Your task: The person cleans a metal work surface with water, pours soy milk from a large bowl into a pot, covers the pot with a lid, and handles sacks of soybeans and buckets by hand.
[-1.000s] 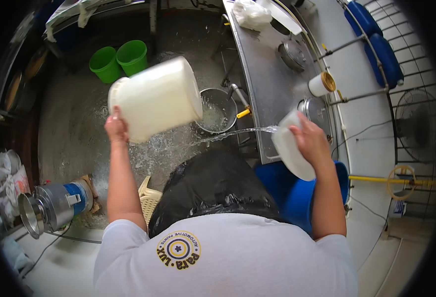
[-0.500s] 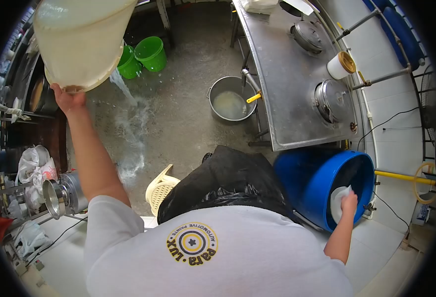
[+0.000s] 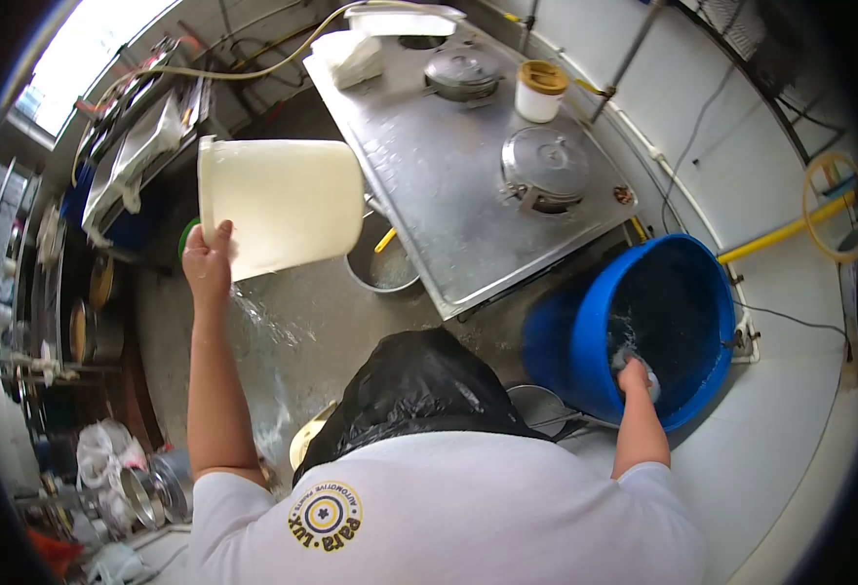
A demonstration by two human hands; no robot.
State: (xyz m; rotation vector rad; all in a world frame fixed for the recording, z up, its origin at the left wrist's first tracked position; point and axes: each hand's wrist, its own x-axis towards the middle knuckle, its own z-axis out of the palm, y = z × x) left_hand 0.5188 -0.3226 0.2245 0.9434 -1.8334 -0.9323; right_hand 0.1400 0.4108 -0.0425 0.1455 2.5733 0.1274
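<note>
My left hand [image 3: 209,263] grips the rim of a large cream plastic bucket [image 3: 292,200]. The bucket lies on its side in the air, its mouth toward the left, and water [image 3: 268,317] falls from its lower edge to the floor. Inside the blue barrel [image 3: 593,341] at the right, my right hand [image 3: 632,374] is closed on a whitish plastic dipper [image 3: 653,385], mostly hidden by the hand and the water. Splashes rise from the dark water [image 3: 668,302] around it. Below the bucket stands a metal pot [image 3: 387,283], partly covered by the steel table.
A steel stove table [image 3: 429,185] carries two lidded metal pots, one of them [image 3: 546,166] nearer me, and a white tub with a brown lid [image 3: 539,93]. A cream plastic chair [image 3: 307,434] is by my black apron. The floor [image 3: 322,341] is wet. A yellow pipe [image 3: 780,229] runs along the right wall.
The cream bucket has swung rightward and tipped from mouth-down to sideways. My right hand has lowered the dipper into the barrel's water. The view has turned and shifted.
</note>
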